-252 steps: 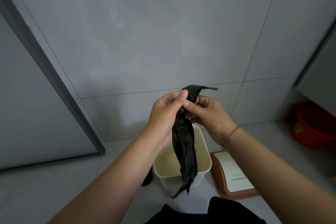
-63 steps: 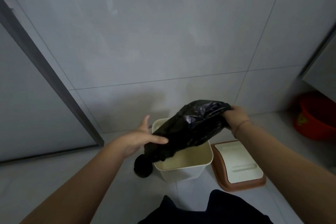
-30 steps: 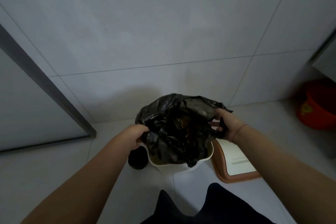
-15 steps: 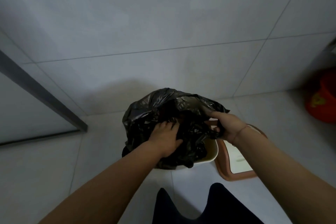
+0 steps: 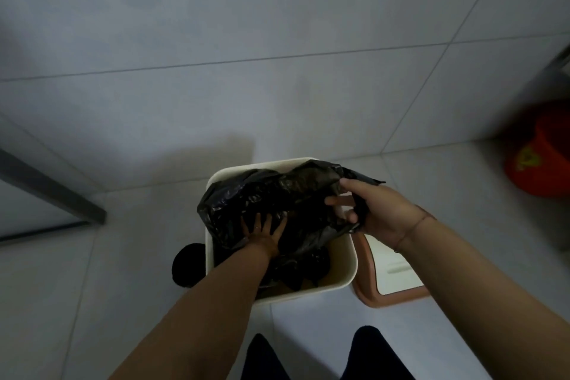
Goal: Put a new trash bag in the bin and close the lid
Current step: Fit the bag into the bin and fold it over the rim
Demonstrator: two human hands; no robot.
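Note:
A cream square bin (image 5: 342, 279) stands on the tiled floor against the wall. A crumpled black trash bag (image 5: 271, 197) lies bunched over and partly inside its opening. My left hand (image 5: 263, 230) is pressed down into the bag with its fingers spread, inside the bin. My right hand (image 5: 373, 213) grips the bag's edge above the bin's right rim. The bin's lid (image 5: 391, 274), brown-rimmed with a cream panel, lies flat on the floor just right of the bin.
A small black round object (image 5: 186, 265) sits on the floor at the bin's left side. A red basin (image 5: 539, 160) rests on the floor at the far right. A dark door frame (image 5: 52, 188) runs along the left. My dark-clothed knees (image 5: 379, 355) are below.
The bag went from a folded strip to opened out. Over the last second both hands lowered it onto the bin, and my left hand pushed deeper into it.

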